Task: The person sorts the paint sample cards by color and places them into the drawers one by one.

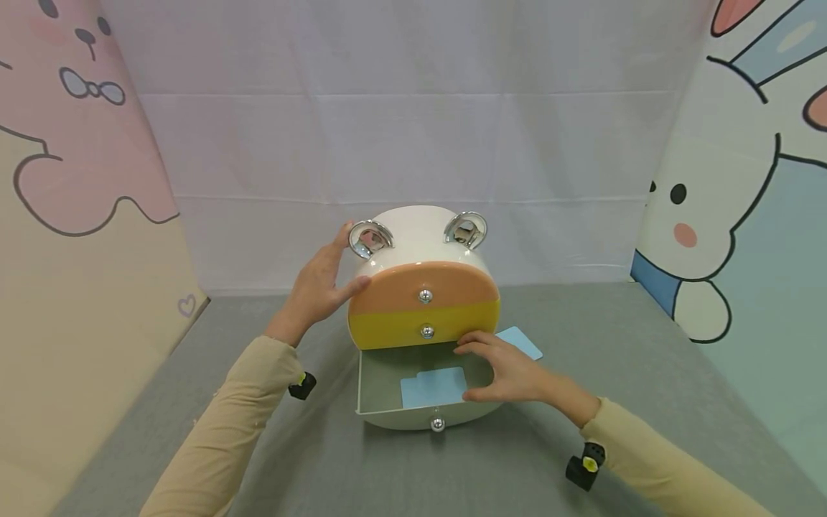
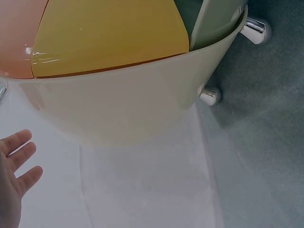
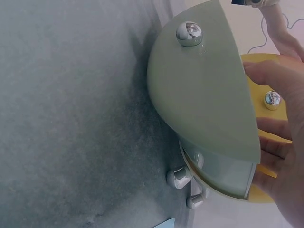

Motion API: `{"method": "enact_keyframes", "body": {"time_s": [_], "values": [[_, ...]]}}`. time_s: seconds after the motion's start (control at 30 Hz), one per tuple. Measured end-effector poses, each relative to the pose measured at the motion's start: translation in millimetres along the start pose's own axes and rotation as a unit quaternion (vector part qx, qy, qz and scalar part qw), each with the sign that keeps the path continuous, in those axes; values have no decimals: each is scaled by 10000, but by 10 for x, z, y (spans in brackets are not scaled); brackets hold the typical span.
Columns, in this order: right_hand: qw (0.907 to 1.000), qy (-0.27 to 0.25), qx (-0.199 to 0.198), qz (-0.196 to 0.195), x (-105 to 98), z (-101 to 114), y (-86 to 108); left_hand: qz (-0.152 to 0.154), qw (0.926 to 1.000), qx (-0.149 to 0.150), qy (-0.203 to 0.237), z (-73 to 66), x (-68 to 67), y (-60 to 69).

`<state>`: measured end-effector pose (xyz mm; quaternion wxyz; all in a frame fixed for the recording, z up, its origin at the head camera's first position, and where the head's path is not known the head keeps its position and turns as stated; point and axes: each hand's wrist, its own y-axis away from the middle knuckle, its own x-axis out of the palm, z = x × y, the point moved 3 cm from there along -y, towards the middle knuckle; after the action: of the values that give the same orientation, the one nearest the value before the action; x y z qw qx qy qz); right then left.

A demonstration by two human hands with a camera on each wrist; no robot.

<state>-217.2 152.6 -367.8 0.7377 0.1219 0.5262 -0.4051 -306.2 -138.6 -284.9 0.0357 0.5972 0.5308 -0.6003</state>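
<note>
A small rounded drawer chest [image 1: 413,240] with chrome ring-shaped ears stands in the head view's middle. Its orange drawer [image 1: 388,291] and yellow drawer [image 1: 388,330] are closed; the green bottom drawer [image 1: 381,420] is pulled out. Light blue cards [image 1: 433,388] lie inside it. My left hand [image 1: 318,283] is at the chest's upper left side, thumb near the orange front, fingers extended in the left wrist view. Over the drawer's right part, my right hand [image 1: 510,370] has thumb and fingers spread apart, the thumb by the cards' right edge. Nothing shows between them.
Another light blue card [image 1: 520,342] lies on the grey tabletop [image 1: 581,323], right of the chest. Short chrome feet [image 2: 210,95] carry the chest. A white curtain [image 1: 413,143] hangs behind, with cartoon-printed panels [image 1: 90,179] at both sides.
</note>
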Motion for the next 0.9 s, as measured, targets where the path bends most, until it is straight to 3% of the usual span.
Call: {"method": "enact_keyframes", "body": {"time_s": [0.33, 0.63, 0.73, 0.9], "values": [[9998, 40, -35, -203, -49, -10, 55, -32, 10000, 26, 23, -8, 0, -2], [9977, -151, -100, -650, -262, -164, 156, -35, 10000, -7, 62, -15, -9, 4], [9970, -228, -33, -735, -327, -252, 224, -17, 10000, -9, 45, -16, -9, 7], [9954, -123, 468, -830, -394, -463, 368, 6, 10000, -14, 26, -16, -7, -2]]}}
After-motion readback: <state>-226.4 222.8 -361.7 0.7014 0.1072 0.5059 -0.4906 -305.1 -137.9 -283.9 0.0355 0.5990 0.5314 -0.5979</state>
